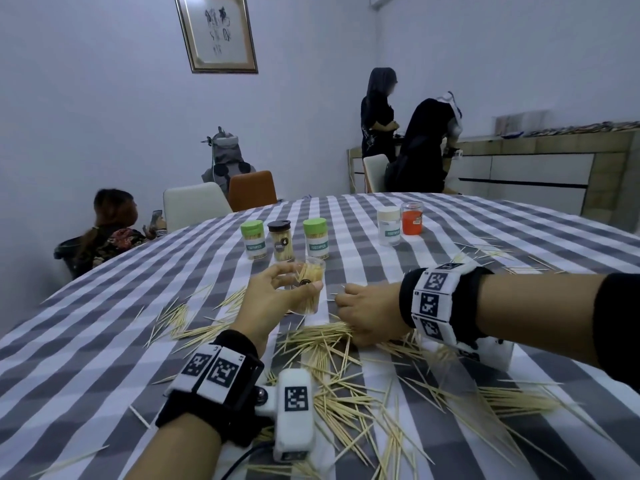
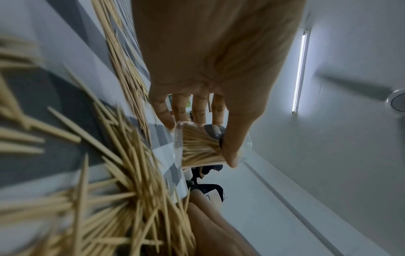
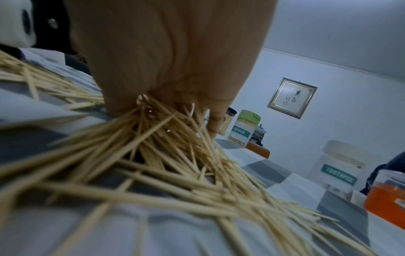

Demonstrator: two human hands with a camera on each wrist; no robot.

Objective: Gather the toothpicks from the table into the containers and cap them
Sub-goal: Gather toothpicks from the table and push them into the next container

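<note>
My left hand [image 1: 277,292] grips a clear uncapped container [image 1: 309,285] about half full of toothpicks, standing on the checked tablecloth [image 1: 104,323]; the left wrist view shows thumb and fingers [image 2: 232,147] wrapped round the container [image 2: 197,147]. Just right of it, my right hand [image 1: 360,310] is curled down on the pile of loose toothpicks [image 1: 346,375], fingers gathering a bunch [image 3: 157,121]. Toothpicks lie scattered all over the near table. Behind stand two green-capped containers [image 1: 253,239] [image 1: 316,237] and a black-capped one [image 1: 280,240], all full.
A white-capped container [image 1: 389,225] and an orange-filled jar [image 1: 412,218] stand farther right. Chairs [image 1: 252,190] ring the far table edge. One person sits at the far left and two stand by a sideboard [image 1: 536,168] at the back right.
</note>
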